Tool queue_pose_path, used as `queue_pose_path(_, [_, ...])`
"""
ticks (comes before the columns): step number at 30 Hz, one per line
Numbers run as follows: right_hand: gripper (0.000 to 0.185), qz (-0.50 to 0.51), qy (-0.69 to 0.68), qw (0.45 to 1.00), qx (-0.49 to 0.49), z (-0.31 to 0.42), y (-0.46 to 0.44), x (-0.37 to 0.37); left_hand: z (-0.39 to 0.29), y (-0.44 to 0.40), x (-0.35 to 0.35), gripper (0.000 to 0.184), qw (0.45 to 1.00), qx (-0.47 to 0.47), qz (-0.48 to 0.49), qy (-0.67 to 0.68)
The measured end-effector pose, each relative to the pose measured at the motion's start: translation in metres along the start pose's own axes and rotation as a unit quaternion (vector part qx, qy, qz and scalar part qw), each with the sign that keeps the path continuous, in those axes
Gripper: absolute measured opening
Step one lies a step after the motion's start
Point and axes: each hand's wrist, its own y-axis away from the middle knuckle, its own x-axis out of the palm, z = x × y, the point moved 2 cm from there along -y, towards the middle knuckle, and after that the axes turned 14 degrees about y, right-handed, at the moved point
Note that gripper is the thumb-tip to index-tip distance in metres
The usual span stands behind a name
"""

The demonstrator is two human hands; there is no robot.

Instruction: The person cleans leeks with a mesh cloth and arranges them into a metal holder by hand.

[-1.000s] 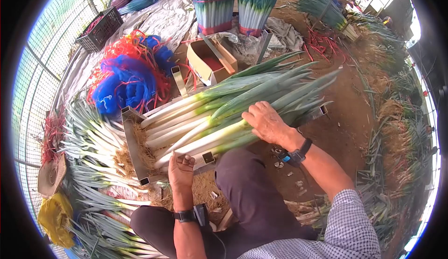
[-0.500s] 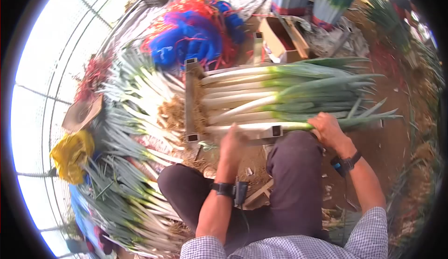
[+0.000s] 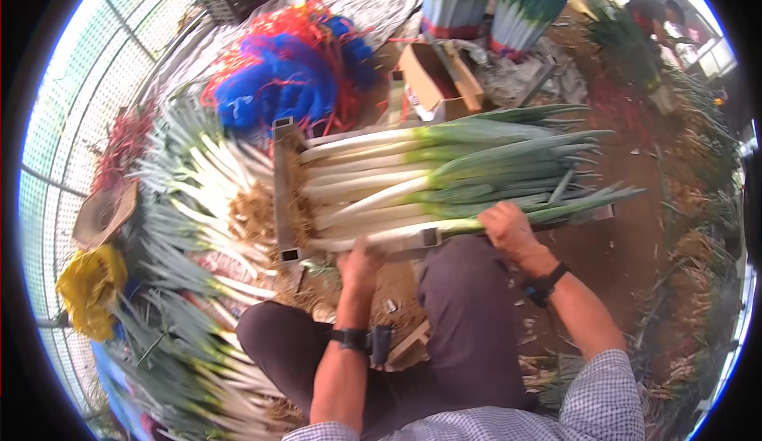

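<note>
Leeks (image 3: pixel 373 175) lie side by side in a metal frame (image 3: pixel 282 195), roots against its left end and green leaves to the right. At its near edge, the front leek (image 3: pixel 456 226) lies along the metal rail (image 3: pixel 409 240). My right hand (image 3: pixel 509 228) is closed around that leek's green part. My left hand (image 3: pixel 361 262), slightly blurred, is at its white stalk near the root end; the fingers look closed on it, partly hidden from view.
More leeks (image 3: pixel 214 298) are piled to my left. Blue and red netting or twine (image 3: pixel 278 84) lies beyond the frame, beside a cardboard box (image 3: pixel 429 76). Wrapped leek bundles (image 3: pixel 528 12) stand at the back. A yellow bag (image 3: pixel 91 290) and a hat (image 3: pixel 103 212) are at far left.
The view has shifted, so the whole scene sits further left and a little lower. Both hands stay at the front leek; the left hand is less blurred.
</note>
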Motion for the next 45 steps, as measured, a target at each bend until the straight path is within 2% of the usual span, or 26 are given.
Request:
queue_pose_path(2, [0.013, 0.039, -0.072, 0.997, -0.001, -0.007, -0.007, -0.017, 0.001, -0.011, -0.010, 0.048, 0.999, -0.005, 0.038, -0.003])
queue_pose_path(5, [0.019, -0.082, -0.129, 0.983, 0.098, -0.026, -0.044, -0.049, -0.001, -0.006, -0.007, 0.046, 0.999, -0.013, 0.037, 0.005])
queue_pose_path(7, [0.019, -0.156, -0.081, 0.982, 0.069, -0.037, -0.077, -0.049, -0.004, -0.003, -0.006, 0.042, 0.999, -0.020, 0.032, -0.004])
queue_pose_path(11, [0.017, 0.017, -0.028, 0.999, -0.033, -0.033, -0.126, -0.006, -0.002, -0.013, -0.016, 0.045, 0.999, -0.030, 0.035, -0.013])
queue_pose_path(14, [0.020, 0.158, -0.009, 0.987, -0.026, -0.026, -0.138, 0.016, -0.003, -0.010, -0.014, 0.043, 0.999, -0.032, 0.031, -0.009])
queue_pose_path(15, [0.028, 0.174, -0.012, 0.984, -0.029, -0.027, -0.140, 0.024, -0.002, -0.010, -0.014, 0.044, 0.999, -0.030, 0.035, -0.008])
queue_pose_path(18, [0.028, 0.156, -0.073, 0.985, -0.029, -0.029, -0.137, -0.014, -0.003, -0.006, -0.015, 0.045, 0.999, -0.010, 0.043, 0.000])
queue_pose_path(21, [0.030, 0.125, -0.038, 0.990, -0.042, -0.028, -0.115, -0.038, -0.002, 0.007, -0.002, 0.050, 0.998, 0.008, 0.064, 0.016])
queue_pose_path(24, [0.028, 0.122, 0.006, 0.991, -0.053, -0.015, -0.086, -0.020, 0.007, -0.004, -0.008, 0.050, 0.992, 0.059, 0.110, 0.015])
queue_pose_path(26, [0.021, 0.028, -0.080, 0.996, -0.009, 0.001, -0.058, 0.008, 0.000, -0.004, -0.010, 0.048, 0.995, 0.049, 0.060, -0.067])
queue_pose_path(29, [0.019, -0.003, -0.102, 0.994, -0.037, 0.004, -0.057, 0.009, -0.001, 0.005, -0.002, 0.048, 0.992, 0.061, 0.110, -0.005])
queue_pose_path(35, [0.019, -0.012, -0.099, 0.994, -0.033, 0.017, -0.069, 0.021, -0.003, 0.011, 0.001, 0.047, 0.992, 0.061, 0.106, -0.010])
queue_pose_path(38, [0.022, -0.051, -0.080, 0.992, -0.081, 0.035, -0.078, 0.047, -0.001, 0.006, -0.004, 0.047, 0.991, 0.067, 0.101, -0.055])
queue_pose_path(39, [0.021, -0.058, -0.081, 0.992, -0.079, 0.034, -0.078, 0.050, 0.009, -0.014, -0.018, 0.049, 0.992, 0.032, 0.125, -0.006])
queue_pose_path(40, [0.021, -0.065, -0.082, 0.991, -0.077, 0.033, -0.075, 0.053, 0.008, -0.002, -0.006, 0.045, 0.992, 0.062, 0.103, 0.033])
queue_pose_path(42, [0.020, -0.067, -0.082, 0.991, -0.080, 0.038, -0.073, 0.056, -0.003, 0.017, 0.004, 0.031, 0.998, 0.040, 0.045, 0.024])
queue_pose_path(45, [0.016, -0.061, -0.055, 0.993, -0.083, 0.039, -0.069, 0.057, -0.010, 0.028, -0.012, 0.028, 0.957, 0.140, -0.035, -0.251])
